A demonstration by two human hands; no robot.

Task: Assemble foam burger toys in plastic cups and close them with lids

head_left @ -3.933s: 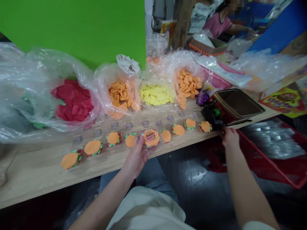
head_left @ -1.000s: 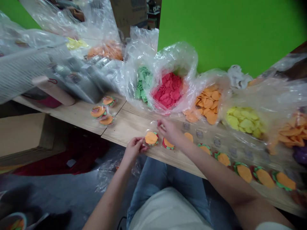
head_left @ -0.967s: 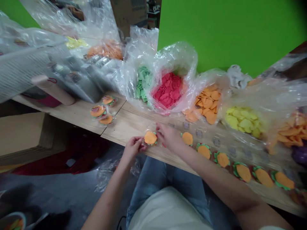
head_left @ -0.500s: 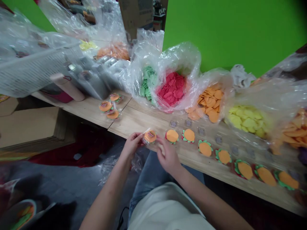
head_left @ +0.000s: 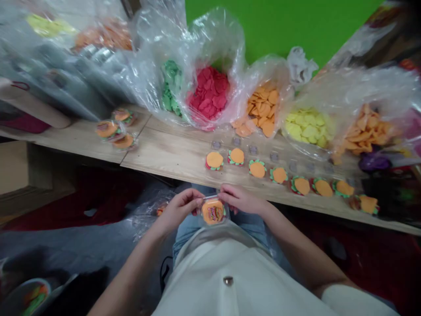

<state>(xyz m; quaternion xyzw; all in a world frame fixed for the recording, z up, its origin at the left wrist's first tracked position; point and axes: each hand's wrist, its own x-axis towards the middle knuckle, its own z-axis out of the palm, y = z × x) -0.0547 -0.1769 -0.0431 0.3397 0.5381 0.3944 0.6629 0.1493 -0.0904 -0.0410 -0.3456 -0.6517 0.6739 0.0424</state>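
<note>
wooden bench | burger-shaped pieces spaced in a row, apparently kept separate | clear round pack above the lap, between both hands | left hand, right hand: fingers grip its edges from either side, steadying it | label too blurred to read

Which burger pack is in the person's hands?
The labelled pack between the left hand and right hand; the other packs lie on the board.

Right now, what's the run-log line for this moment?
left hand: holds clear burger pack | right hand: holds same pack | nearby: row of unpacked burger pieces on wooden bench
</note>
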